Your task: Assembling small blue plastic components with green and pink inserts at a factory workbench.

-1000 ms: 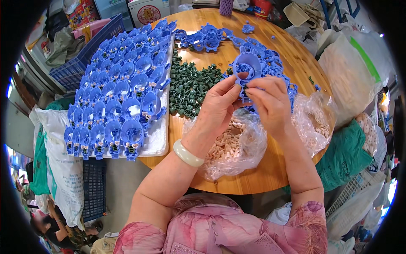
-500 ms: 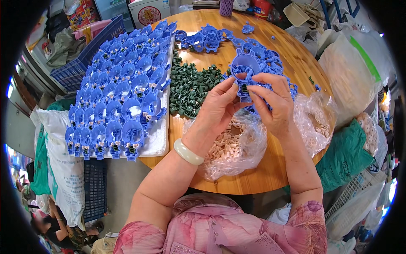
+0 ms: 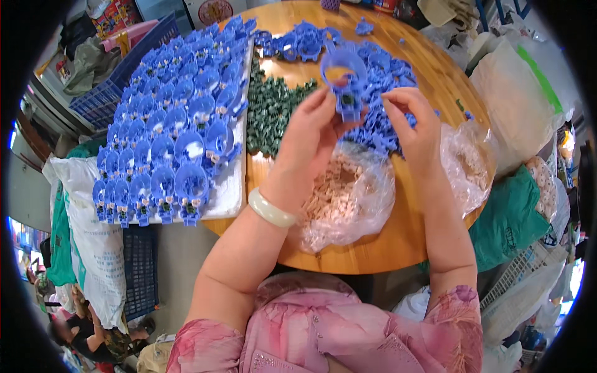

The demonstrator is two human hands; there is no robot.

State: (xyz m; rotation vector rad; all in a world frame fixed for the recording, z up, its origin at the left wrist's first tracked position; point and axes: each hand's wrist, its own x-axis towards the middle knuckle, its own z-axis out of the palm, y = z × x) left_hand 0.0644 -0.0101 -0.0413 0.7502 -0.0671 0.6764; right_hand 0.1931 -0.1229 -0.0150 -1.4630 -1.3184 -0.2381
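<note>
A blue plastic piece (image 3: 350, 114), a large ring with small ears over a little body with dark green at its middle, stands upright in my left hand (image 3: 305, 143). The thumb and fingers pinch its lower part. My right hand (image 3: 415, 121) is apart from it to the right, over the heap of loose blue parts (image 3: 379, 127). Its thumb and forefinger are drawn together; whether something small is between them is hidden. Left of my left hand lies a pile of dark green parts (image 3: 270, 118). Below both hands sits a clear bag (image 3: 373, 214) of small peach-coloured pieces (image 3: 333, 199).
A white board (image 3: 233, 193) at the left bears rows of similar blue ring pieces (image 3: 163, 149). Another clear bag (image 3: 463, 165) lies at the round wooden table's (image 3: 429, 68) right edge. Sacks and crates crowd both sides. A person (image 3: 90, 332) sits at the lower left.
My right hand has let go of the blue ring piece and moved right. The left hand has shifted slightly left with the piece. The view has tilted a little.
</note>
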